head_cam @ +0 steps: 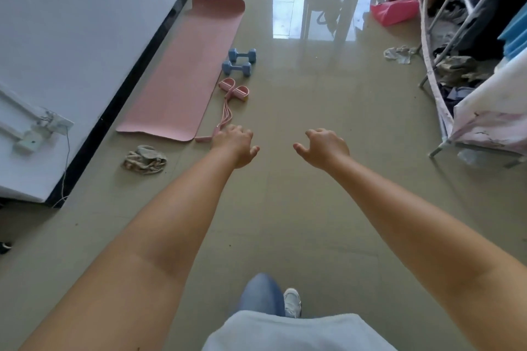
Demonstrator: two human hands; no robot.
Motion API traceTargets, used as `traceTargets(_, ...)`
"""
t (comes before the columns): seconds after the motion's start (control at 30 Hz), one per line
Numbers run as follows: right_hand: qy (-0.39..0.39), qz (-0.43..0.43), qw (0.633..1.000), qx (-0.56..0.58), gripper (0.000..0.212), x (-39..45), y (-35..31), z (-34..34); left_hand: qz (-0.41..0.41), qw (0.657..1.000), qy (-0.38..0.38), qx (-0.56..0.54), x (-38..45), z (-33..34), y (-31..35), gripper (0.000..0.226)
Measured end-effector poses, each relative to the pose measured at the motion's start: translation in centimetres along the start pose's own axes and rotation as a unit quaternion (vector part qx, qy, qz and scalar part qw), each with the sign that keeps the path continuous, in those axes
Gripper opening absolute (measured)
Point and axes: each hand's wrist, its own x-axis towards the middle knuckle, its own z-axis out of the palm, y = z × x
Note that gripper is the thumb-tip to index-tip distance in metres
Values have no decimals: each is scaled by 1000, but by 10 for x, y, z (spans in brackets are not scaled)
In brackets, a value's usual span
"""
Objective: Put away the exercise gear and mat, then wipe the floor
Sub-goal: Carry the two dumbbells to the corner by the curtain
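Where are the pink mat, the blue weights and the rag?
pink mat [185, 71], head view, middle of its flat top.
blue weights [236, 68], head view, nearer one's handle.
rag [145, 159], head view, crumpled middle.

My arms are bare from upper arm to wrist, no sleeves in view, no watch, no rings or bands that I can make out. My left hand [236, 148] and right hand [325, 148] wear no gloves. White top [291, 332], plain, hem at frame bottom. Light blue jeans [261, 295] on one leg. One white sneaker [293, 301], laces blurry.
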Motion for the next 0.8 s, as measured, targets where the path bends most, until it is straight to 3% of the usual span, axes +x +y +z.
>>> traceTargets(0.8,5,-4,1000,-29,49,633,40,-202,-23,1000,-19,-2,612,-236,-66,49)
